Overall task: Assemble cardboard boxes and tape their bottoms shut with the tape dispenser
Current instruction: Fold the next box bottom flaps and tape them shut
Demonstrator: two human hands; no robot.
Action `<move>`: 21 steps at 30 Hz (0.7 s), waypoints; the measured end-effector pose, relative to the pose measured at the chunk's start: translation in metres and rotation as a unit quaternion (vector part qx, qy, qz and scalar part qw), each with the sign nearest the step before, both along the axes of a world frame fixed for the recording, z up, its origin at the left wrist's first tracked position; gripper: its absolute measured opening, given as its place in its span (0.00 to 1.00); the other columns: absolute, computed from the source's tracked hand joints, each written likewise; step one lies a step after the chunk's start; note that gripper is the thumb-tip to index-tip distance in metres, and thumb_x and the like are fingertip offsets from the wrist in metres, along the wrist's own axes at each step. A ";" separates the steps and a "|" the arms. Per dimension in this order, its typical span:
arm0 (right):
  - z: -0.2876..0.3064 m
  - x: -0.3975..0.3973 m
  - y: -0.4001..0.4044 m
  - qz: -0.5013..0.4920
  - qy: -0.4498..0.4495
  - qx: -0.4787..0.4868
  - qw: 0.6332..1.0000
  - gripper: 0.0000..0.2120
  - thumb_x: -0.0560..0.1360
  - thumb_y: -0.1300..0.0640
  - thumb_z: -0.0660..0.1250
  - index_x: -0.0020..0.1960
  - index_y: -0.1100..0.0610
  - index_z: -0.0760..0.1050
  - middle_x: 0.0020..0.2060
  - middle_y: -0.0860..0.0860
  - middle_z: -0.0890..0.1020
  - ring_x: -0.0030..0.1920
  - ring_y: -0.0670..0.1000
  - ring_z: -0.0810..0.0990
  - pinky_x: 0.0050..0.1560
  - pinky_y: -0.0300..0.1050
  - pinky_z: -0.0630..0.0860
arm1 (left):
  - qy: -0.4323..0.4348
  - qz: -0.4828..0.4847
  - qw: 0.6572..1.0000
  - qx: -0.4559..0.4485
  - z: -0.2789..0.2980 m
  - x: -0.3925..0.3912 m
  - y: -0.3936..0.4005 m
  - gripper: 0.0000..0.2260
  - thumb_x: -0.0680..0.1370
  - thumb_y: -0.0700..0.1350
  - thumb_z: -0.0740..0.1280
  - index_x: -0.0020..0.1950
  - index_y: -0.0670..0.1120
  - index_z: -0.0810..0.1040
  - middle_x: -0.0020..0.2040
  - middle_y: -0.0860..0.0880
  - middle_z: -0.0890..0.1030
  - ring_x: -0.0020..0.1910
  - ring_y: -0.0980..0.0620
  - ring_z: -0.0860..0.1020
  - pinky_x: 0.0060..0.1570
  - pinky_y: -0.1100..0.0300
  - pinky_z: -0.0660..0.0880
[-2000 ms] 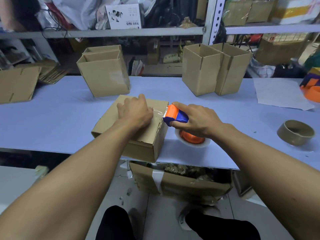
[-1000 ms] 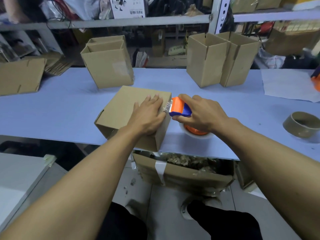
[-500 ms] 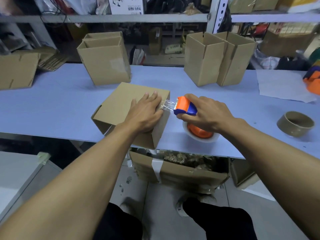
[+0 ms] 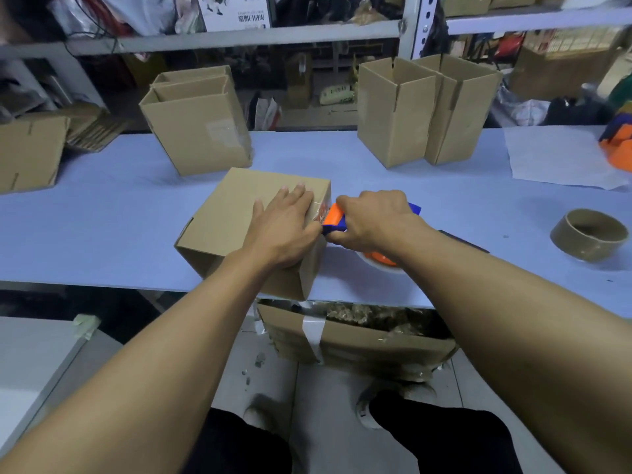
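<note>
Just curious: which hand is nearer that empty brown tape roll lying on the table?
Right. The right hand grips the tape dispenser mid-table, on the side toward the empty tape roll. The left hand lies flat on the box, farther away.

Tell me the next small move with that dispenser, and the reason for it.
Probably pull the tape dispenser away to tear the tape. The right hand holds it at the box's right edge, and the left hand lies flat on the tape there.

head cam | faces forward-down | close over table [image 4: 102, 227] | single view
</note>
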State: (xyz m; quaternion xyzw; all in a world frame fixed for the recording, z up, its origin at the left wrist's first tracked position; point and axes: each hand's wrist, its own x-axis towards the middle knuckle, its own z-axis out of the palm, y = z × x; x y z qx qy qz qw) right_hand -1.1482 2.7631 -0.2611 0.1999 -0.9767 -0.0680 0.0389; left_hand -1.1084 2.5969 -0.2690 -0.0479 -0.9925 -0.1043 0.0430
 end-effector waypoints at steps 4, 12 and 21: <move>0.001 -0.006 -0.003 0.009 -0.012 0.007 1.000 0.29 0.73 0.27 0.56 0.59 0.49 0.72 0.51 0.52 0.79 0.45 0.57 0.72 0.46 0.50 0.69 | 0.015 0.029 0.999 0.036 0.008 -0.014 -0.002 0.25 0.74 0.62 0.58 0.66 0.50 0.73 0.70 0.49 0.69 0.69 0.45 0.66 0.66 0.43 0.63; 0.008 -0.020 -0.004 0.012 -0.096 -0.008 0.995 0.22 0.69 0.30 0.61 0.52 0.45 0.74 0.43 0.49 0.77 0.46 0.56 0.77 0.45 0.48 0.70 | 0.033 0.079 0.996 0.030 0.003 -0.030 0.020 0.17 0.75 0.46 0.62 0.63 0.47 0.71 0.65 0.47 0.69 0.66 0.44 0.65 0.65 0.43 0.62; 0.018 -0.027 -0.003 0.020 -0.150 0.016 0.988 0.22 0.65 0.28 0.64 0.50 0.42 0.76 0.42 0.48 0.79 0.46 0.54 0.78 0.45 0.47 0.74 | -0.039 0.101 0.994 0.000 0.002 -0.029 0.031 0.29 0.78 0.46 0.64 0.77 0.50 0.56 0.81 0.49 0.48 0.79 0.45 0.44 0.72 0.36 0.48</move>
